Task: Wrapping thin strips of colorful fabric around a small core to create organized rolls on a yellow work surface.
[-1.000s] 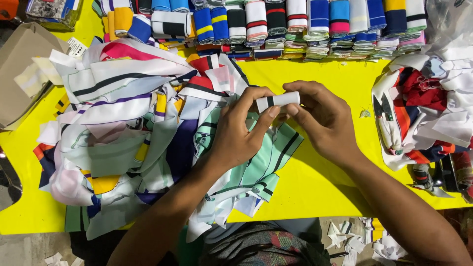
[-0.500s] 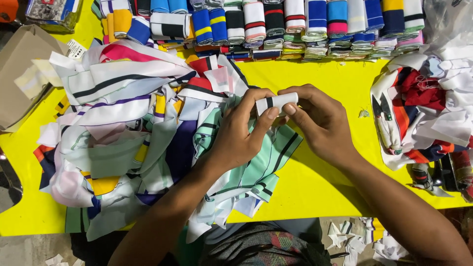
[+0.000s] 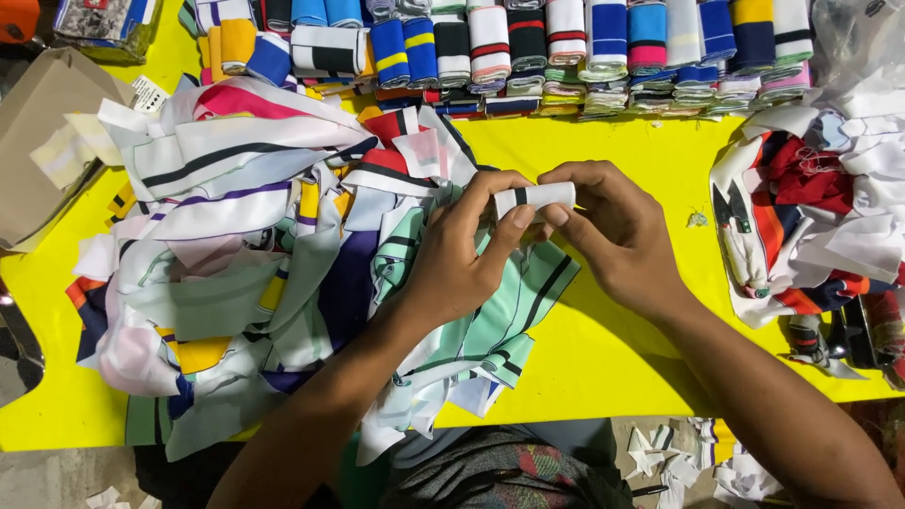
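Note:
Both of my hands meet above the middle of the yellow table (image 3: 641, 349), pinching a small rolled strip of white knit fabric with a black stripe (image 3: 534, 197). My left hand (image 3: 462, 254) grips its left end with thumb and forefinger. My right hand (image 3: 613, 231) grips its right end, fingers curled around it. Under my left forearm lies a big loose pile of striped fabric strips (image 3: 264, 264) in white, mint green, navy, yellow and pink.
Rows of rolled striped strips (image 3: 528, 47) line the far edge. A second heap of white, red and blue strips (image 3: 820, 207) lies at the right, with small snips (image 3: 726, 212) beside it. A cardboard box (image 3: 47, 141) stands at the left. Fabric scraps litter the floor.
The two hands have stayed together on the small roll, with only slight finger movement turning it; nothing else has moved.

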